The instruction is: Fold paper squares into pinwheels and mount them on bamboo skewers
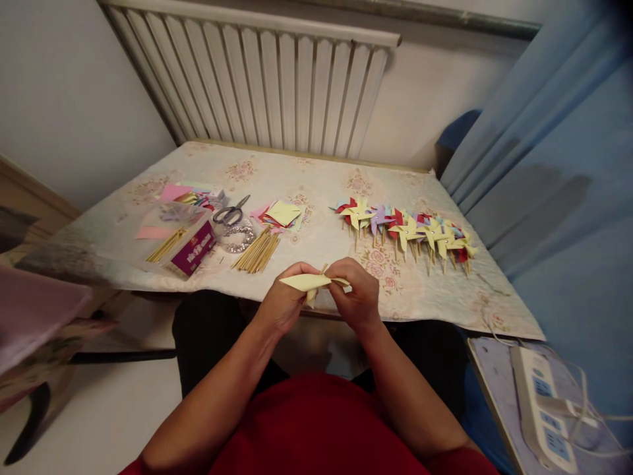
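Note:
Just over the table's front edge, both hands are closed around a pale yellow paper pinwheel (305,282). My left hand (283,305) grips it from the left, with the thumb side under the folded blades. The fingers of my right hand (357,291) pinch its right side close to the middle. A thin stick end pokes up between the hands; the rest of it is hidden by my fingers. Beyond my left hand lies a bundle of thin wooden sticks (257,251). Finished pinwheels on sticks (408,231), in yellow, red and purple, lie in a row to the right.
Behind the sticks lie stacked coloured paper squares (284,212), a round tub of small shiny pieces (237,237) and scissors (232,211). A clear box with a purple label (194,249) stands at left. A power strip (541,409) with cables sits low right, beside a blue curtain (558,165).

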The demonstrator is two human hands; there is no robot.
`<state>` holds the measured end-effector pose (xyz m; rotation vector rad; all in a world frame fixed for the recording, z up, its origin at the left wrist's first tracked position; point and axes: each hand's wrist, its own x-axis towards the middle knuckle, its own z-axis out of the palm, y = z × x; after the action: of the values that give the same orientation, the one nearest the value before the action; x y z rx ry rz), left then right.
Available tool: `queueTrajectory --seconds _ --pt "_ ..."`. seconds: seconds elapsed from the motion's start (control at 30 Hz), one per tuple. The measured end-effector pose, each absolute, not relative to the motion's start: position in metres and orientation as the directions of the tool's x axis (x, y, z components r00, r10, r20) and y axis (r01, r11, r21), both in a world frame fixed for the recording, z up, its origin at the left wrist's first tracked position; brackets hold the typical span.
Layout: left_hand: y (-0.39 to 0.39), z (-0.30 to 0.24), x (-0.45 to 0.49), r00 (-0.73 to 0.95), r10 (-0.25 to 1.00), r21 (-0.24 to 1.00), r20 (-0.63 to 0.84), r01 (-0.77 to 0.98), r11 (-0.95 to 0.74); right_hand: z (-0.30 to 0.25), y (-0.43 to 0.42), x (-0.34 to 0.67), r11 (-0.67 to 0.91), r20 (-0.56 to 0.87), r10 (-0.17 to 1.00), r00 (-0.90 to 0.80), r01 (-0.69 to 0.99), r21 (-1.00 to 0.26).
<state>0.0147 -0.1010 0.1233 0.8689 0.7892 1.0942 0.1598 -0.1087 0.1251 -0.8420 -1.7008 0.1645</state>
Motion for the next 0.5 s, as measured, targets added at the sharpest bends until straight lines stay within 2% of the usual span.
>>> queueTrajectory --seconds 0.5 --pt "-0.1007 0.1227 0.0149 0.249 0.962 0.901 -0.109 -0.384 0.201 0.1262 -0.109 0.1587 0.696 0.763 0.645 -0.038 0.441 -0.567"
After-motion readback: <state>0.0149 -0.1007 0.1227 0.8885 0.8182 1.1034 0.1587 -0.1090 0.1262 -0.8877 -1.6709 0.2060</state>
